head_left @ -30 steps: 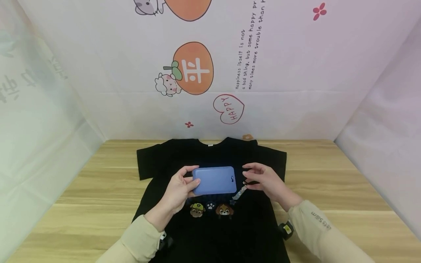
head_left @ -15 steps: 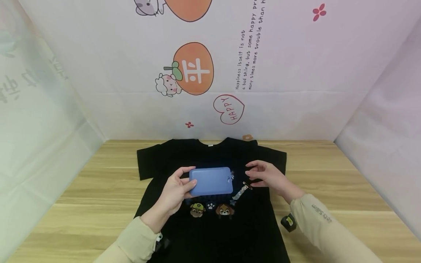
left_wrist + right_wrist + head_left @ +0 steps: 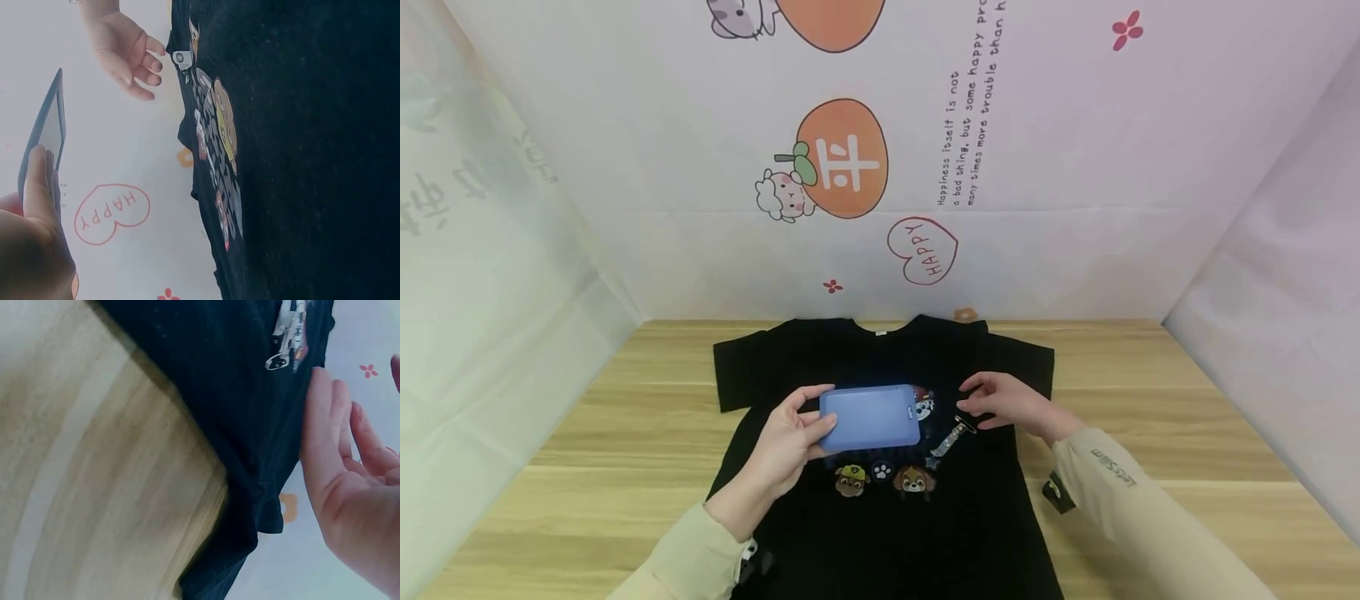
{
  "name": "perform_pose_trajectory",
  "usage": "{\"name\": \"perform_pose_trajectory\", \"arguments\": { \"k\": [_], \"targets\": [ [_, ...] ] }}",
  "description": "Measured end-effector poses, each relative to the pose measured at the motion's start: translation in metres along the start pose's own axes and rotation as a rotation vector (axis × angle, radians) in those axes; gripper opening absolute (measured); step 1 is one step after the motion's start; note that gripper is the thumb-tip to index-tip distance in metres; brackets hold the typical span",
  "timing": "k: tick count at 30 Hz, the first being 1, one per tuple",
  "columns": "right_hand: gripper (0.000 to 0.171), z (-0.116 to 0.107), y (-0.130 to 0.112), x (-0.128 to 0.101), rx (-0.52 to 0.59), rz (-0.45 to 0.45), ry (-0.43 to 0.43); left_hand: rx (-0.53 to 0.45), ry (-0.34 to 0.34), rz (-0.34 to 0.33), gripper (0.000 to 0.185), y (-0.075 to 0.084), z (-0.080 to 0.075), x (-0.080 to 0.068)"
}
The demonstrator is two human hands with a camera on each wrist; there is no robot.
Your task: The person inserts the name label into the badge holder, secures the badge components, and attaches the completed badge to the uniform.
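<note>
A black T-shirt (image 3: 887, 358) with cartoon dog prints (image 3: 882, 479) lies flat on the wooden table (image 3: 625, 450). My left hand (image 3: 811, 410) grips a blue card holder (image 3: 869, 418) by its left end, just above the shirt's chest. The left wrist view shows the card holder (image 3: 47, 134) edge-on, with my thumb along it. A small metal clip on a strap (image 3: 953, 432) lies on the shirt right of the holder. My right hand (image 3: 981, 400) hovers just beyond the clip with relaxed fingers, holding nothing. From the right wrist I see that hand (image 3: 350, 481) beside the shirt (image 3: 237, 394).
Pale paper walls with cartoon prints (image 3: 842, 158) close the table in at the back and on both sides. Bare wood (image 3: 1150, 400) shows left and right of the shirt. A black wrist device (image 3: 1057, 492) sits under my right sleeve.
My left hand carried the card holder a little to the left, uncovering another print on the shirt. My right hand drew slightly away from the clip, which stays on the shirt.
</note>
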State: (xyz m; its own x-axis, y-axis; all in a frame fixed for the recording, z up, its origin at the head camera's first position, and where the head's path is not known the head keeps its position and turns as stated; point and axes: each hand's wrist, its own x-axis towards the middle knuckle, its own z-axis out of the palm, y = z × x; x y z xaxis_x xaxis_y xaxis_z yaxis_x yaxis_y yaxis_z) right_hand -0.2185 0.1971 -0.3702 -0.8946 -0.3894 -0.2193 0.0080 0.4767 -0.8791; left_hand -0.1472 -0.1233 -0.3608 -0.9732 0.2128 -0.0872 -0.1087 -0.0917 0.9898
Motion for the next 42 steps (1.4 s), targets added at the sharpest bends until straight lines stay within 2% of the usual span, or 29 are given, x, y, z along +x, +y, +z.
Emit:
{"name": "perform_pose_trajectory", "arguments": {
  "k": [8, 17, 25, 37, 42],
  "targets": [
    [0.044, 0.004, 0.002, 0.008, -0.099, 0.019, 0.023, 0.011, 0.016, -0.006, 0.046, 0.001, -0.004, -0.002],
    [0.042, 0.011, -0.001, 0.013, -0.217, 0.032, -0.002, 0.015, 0.041, -0.022, 0.045, 0.000, -0.006, -0.005],
    [0.039, 0.019, 0.000, 0.017, -0.304, 0.067, -0.003, 0.019, 0.020, -0.018, 0.046, -0.001, -0.010, -0.007],
    [0.029, 0.024, 0.001, 0.019, -0.382, 0.004, 0.030, 0.036, 0.029, -0.020, 0.044, -0.001, -0.009, -0.006],
    [0.028, 0.026, 0.005, 0.021, -0.371, -0.056, 0.000, 0.030, 0.035, -0.025, 0.044, -0.001, -0.008, -0.005]
  ]
}}
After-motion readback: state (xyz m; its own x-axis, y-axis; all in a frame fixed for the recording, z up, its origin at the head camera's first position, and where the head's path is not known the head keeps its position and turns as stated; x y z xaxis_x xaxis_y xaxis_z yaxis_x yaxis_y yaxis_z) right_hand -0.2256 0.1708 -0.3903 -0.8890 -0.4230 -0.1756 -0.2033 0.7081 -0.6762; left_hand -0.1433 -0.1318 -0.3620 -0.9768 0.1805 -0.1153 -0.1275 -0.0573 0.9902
